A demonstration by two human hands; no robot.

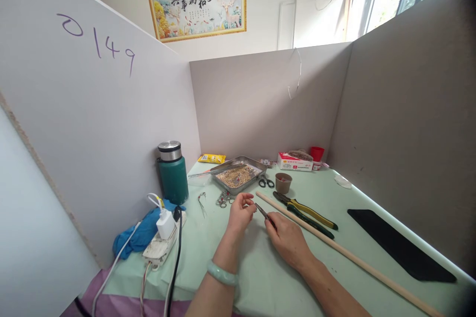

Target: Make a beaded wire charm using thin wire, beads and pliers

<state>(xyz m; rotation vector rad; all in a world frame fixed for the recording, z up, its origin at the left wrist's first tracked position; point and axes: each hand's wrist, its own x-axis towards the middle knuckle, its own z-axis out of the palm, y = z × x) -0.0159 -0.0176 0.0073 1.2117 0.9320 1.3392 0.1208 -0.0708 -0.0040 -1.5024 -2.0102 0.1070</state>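
Observation:
My left hand (242, 210), with a pale green bangle (222, 273) on its wrist, is pinched closed above the table. Whatever lies between its fingertips is too small to make out. My right hand (288, 238) is wrapped round a slim dark metal tool (263, 212) with a narrow pointed tip, which meets the left fingertips. Just beyond the hands, silvery wire pieces with red bits (224, 199) lie in a small heap. Behind them a metal tray (233, 191) holds many small gold-coloured pieces and some thin wires.
Right of my hands lie a long wooden dowel (357, 259) and large pliers (312, 213). Scissors (266, 183) and a brown cup (283, 183) stand beyond. A black flat piece (399, 242) lies far right. At left are a green bottle (173, 173) and a power strip (158, 250) with cables.

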